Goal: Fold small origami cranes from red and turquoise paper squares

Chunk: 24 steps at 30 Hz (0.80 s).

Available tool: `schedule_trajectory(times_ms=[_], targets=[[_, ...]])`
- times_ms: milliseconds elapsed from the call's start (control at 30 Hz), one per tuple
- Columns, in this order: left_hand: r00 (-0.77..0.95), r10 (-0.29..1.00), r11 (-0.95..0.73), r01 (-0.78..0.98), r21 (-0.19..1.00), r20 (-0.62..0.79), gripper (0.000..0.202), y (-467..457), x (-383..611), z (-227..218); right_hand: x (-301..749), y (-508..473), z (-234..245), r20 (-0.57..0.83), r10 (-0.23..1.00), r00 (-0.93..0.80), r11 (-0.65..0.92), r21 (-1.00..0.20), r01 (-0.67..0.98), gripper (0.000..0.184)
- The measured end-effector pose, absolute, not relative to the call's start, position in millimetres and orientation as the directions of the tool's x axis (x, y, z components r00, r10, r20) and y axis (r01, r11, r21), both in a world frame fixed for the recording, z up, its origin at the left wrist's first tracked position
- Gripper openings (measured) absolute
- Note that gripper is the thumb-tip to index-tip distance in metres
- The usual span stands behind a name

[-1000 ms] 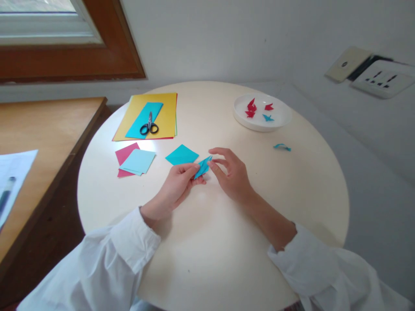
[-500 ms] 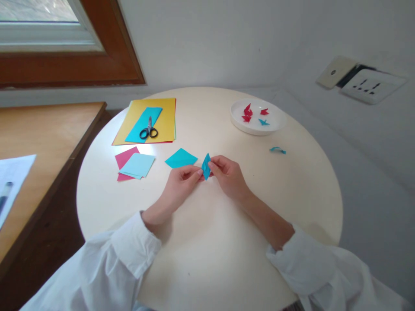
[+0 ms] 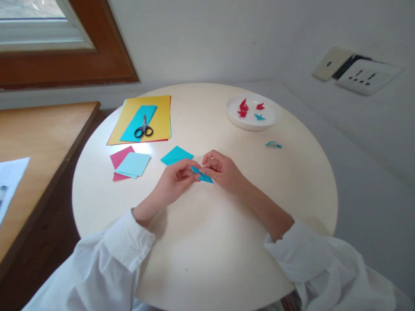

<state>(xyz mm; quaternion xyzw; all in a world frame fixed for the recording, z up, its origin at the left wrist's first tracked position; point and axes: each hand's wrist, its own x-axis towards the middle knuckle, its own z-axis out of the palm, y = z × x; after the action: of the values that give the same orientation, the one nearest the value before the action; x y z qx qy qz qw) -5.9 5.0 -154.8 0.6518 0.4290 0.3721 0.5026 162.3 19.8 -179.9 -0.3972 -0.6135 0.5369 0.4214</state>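
Between my two hands is a small folded piece of blue origami paper (image 3: 205, 177), lying slantwise with a point toward the lower right. My left hand (image 3: 177, 180) pinches its left end between thumb and fingers. From the other side, my right hand (image 3: 223, 172) is closed on its upper edge, thumb and fingertips together. The fingers hide part of the folds. Just behind my left hand lies a flat blue paper square (image 3: 177, 154) on the round white table (image 3: 207, 242).
Light blue squares (image 3: 133, 165) overlap pink squares (image 3: 121, 157) at left. Behind them, scissors (image 3: 144, 128) rest on a blue strip (image 3: 139, 121) over yellow sheets (image 3: 164, 116). A white dish (image 3: 253, 125) holds small red and blue folded papers; a curled blue scrap (image 3: 274, 144) lies nearer.
The folded blue paper has turned from upright to slantwise, nearly flat. My right hand's grip has shifted on it. The whole view has moved slightly.
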Motion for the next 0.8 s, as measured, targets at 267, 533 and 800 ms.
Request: schedule_trajectory(times_ms=[267, 533, 800], targets=[[0.185, 0.981, -0.088, 0.136, 0.987, 0.062, 0.008, 8, -4, -160, 158, 18, -179, 0.192, 0.968, -0.163, 0.200, -0.979, 0.036, 0.015], [0.054, 0.990, -0.132, 0.034, 0.991, 0.130, 0.007, 9, -1, -171, 151, 14, -185, 0.262, 0.958, -0.117, 0.265, -0.964, 0.008, 0.015], [0.031, 0.987, -0.159, 0.054, 0.986, 0.157, 0.008, 6, 2, -173, 151, 14, -193, 0.437, 0.895, -0.094, 0.443, -0.894, 0.062, 0.012]])
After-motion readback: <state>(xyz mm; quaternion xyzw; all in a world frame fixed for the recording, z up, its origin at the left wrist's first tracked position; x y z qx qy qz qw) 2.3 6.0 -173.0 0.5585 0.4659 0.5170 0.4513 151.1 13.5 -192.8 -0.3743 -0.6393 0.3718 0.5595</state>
